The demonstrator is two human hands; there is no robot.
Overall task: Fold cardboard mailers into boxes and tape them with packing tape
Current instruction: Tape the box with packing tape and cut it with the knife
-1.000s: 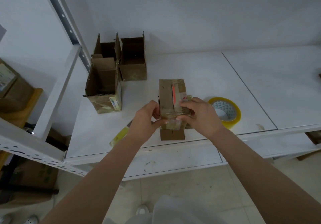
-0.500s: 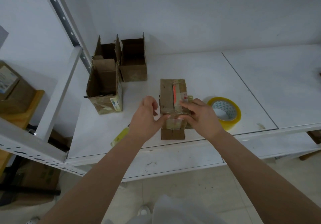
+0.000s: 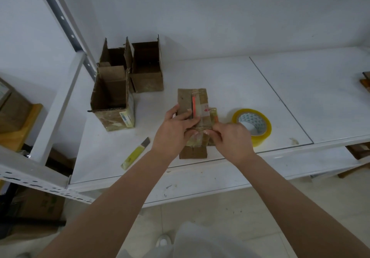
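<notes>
Three open-topped cardboard boxes (image 3: 112, 97) at far left of the tabletop (image 3: 230, 81); interiors look empty, though deep shadow hides their floors. Closed mailer box (image 3: 193, 105), near centre, old tape and red strip on top. Tape roll (image 3: 252, 125) just right; yellow knife (image 3: 135, 153) near left. Since half a second ago, left hand (image 3: 174, 129) has slid onto the box top, fingers flat. Right hand (image 3: 230, 137) pinches the box's near right corner.

The left hand (image 3: 173, 132) and right hand (image 3: 230, 138) cover the near end of the cardboard box (image 3: 193, 105), hiding its flaps there. Brown items (image 3: 365, 82) at the right edge are cut off. The label (image 3: 125, 118) on the open box (image 3: 111, 101) is unreadable.
</notes>
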